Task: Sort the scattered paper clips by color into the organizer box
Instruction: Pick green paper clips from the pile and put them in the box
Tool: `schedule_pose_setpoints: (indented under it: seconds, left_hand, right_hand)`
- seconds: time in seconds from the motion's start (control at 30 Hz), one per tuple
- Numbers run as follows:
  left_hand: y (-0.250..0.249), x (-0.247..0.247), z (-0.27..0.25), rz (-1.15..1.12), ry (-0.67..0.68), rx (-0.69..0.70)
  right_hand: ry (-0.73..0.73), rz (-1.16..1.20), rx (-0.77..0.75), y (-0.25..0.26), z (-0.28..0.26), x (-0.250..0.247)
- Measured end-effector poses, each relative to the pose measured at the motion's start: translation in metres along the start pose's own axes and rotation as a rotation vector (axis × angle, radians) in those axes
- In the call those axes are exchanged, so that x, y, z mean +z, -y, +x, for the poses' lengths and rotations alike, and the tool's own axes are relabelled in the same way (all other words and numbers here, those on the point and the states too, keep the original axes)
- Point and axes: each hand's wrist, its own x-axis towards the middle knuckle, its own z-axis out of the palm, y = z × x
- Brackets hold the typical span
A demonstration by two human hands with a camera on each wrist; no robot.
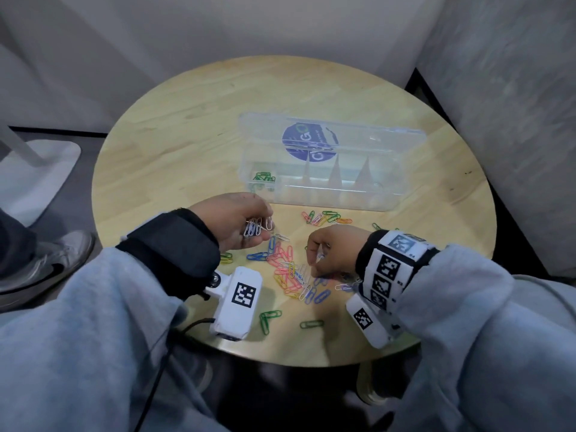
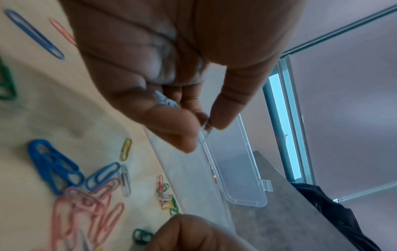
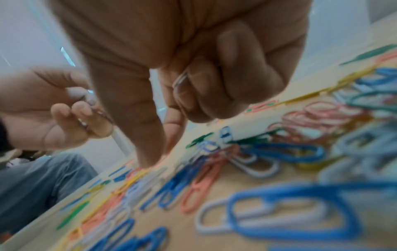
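My left hand (image 1: pixel 263 227) hovers in front of the clear organizer box (image 1: pixel 386 194) and holds several white paper clips (image 1: pixel 257 227). In the left wrist view my left hand (image 2: pixel 204 134) pinches one white clip (image 2: pixel 205 131) between thumb and finger, with more white clips (image 2: pixel 166 101) tucked behind. My right hand (image 1: pixel 313 260) is over the mixed pile of clips (image 1: pixel 293 275). Its thumb and forefinger (image 3: pixel 150 158) reach down to the pile, and a white clip (image 3: pixel 180 79) is held in its curled fingers. Green clips (image 1: pixel 263 177) lie in the box's leftmost compartment.
The box lid (image 1: pixel 389 135) lies open behind the box. A small group of clips (image 1: pixel 327 217) lies in front of the box, and loose green clips (image 1: pixel 269 318) near the round table's front edge (image 1: pixel 296 363). A shoe (image 1: pixel 46 266) and a white stand base (image 1: pixel 37 176) are left of the table.
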Motion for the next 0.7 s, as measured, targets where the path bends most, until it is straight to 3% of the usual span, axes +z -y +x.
schedule_pose_setpoints:
  seconds: [0.1, 0.17, 0.5, 0.7]
  left_hand:
    - [-0.003, -0.001, 0.001, -0.048, -0.029, 0.013]
    - [-0.003, 0.000, 0.001, -0.044, -0.035, 0.009]
    - [-0.003, 0.001, 0.002, -0.025, -0.038, -0.006]
    - [-0.005, 0.001, 0.003, -0.113, -0.036, 0.000]
  right_hand:
    - [0.051, -0.006, -0.041, 0.003, -0.001, 0.003]
    - [0.088, -0.136, -0.058, 0.007, 0.002, 0.007]
    - [0.118, -0.309, -0.045, 0.014, -0.001, 0.008]
    - [0.036, 0.051, 0.006, 0.001, -0.006, -0.009]
